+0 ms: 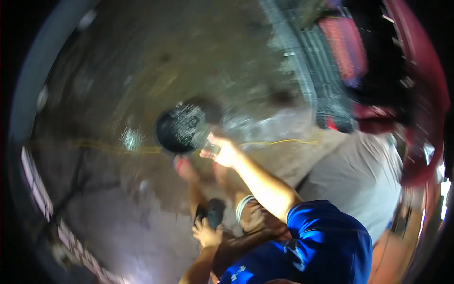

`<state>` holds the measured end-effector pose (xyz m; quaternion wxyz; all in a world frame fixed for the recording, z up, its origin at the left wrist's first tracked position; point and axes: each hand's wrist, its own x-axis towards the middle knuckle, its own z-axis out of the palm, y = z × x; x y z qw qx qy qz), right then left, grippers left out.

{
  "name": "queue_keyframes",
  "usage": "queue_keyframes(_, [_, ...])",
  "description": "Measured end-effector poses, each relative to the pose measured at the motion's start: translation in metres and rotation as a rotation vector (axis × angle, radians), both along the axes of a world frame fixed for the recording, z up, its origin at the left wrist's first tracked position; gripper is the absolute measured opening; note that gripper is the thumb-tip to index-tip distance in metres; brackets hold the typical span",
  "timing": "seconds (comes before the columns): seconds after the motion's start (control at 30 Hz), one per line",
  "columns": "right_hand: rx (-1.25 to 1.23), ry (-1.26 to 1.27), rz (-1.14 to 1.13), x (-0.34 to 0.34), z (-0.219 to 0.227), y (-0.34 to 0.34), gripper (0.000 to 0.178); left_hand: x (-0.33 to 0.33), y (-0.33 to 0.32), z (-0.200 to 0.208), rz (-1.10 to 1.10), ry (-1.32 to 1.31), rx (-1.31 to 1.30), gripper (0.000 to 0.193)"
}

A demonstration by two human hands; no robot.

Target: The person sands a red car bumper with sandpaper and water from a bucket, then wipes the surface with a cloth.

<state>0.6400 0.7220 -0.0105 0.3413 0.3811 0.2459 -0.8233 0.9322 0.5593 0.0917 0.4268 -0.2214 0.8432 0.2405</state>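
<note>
My right arm reaches forward over a round black bucket (169, 131) of water, whose surface is rippled and bright. My right hand (221, 152) is at the bucket's near right edge, its thumb and fingers spread apart. A pale see-through smear lies between the fingers and the water; I cannot tell whether it is splashing water or a clear thing. Close to my lap, my left hand (206, 233) has its fingers round a dark, rounded object (216, 212), whose kind is blurred. My bare feet (183, 166) rest just on the near side of the bucket.
The concrete floor (156, 61) is wet and shiny in places. A thin yellow cord (279, 141) runs across it behind the bucket. To the right stand a dark ribbed panel (307, 61), a grey cloth-like cover (362, 175) and a red curved body (428, 80).
</note>
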Motion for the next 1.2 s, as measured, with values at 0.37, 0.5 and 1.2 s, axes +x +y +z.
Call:
queue_keyframes(0.37, [2.851,1.336,1.075,-0.050,0.590,0.242,0.052,-0.119,-0.082,-0.041,-0.226,0.155,0.136,0.073])
queue_keyframes(0.5, [2.571,1.002,1.556,0.020,0.523,0.262,0.090,-0.132,-0.115,-0.042,-0.183,0.212,0.010,0.073])
queue_keyframes(1.2, [2.559,0.937,1.482,0.009,0.518,0.241,0.113,-0.068,0.023,-0.067,-0.214,-0.184,0.081,0.118])
